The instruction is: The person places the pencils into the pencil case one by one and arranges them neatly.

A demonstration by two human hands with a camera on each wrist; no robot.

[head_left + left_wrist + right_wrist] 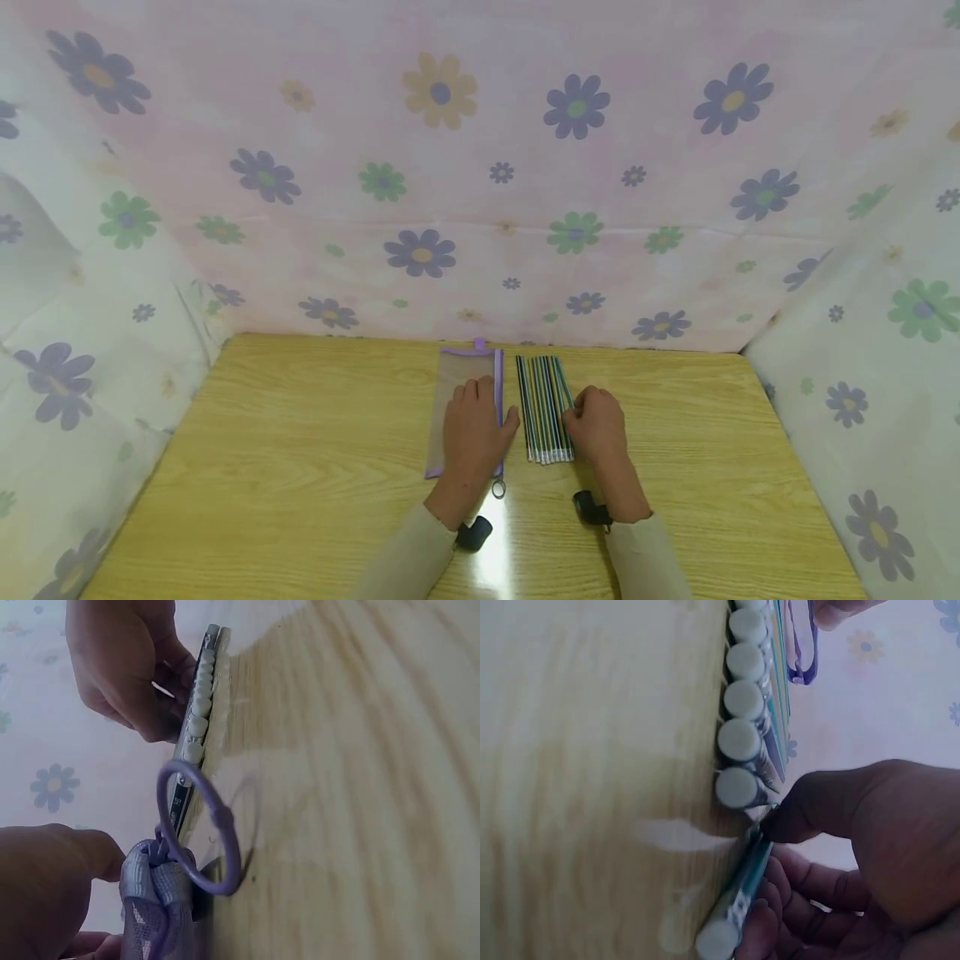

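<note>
A mesh zip pouch [463,367] with purple edging lies flat on the table. My left hand [476,429] rests over it, fingers extended and thumb out toward the pencils. From the pouch's near end hangs a ring [225,817], looking purple in the left wrist view. Just right of the pouch, striped pencils [540,408] lie side by side, white erasers toward me. At the row's right edge my right hand [600,421] pinches a teal pencil [754,874] between thumb and fingers; its eraser end angles away from the others. The right palm is partly hidden in the head view.
The wood-grain table [300,433] reaches back to a flowered cloth [495,208] hanging behind it. Similar cloth hangs at the left and right sides. A black wrist device [474,533] sits by each sleeve cuff.
</note>
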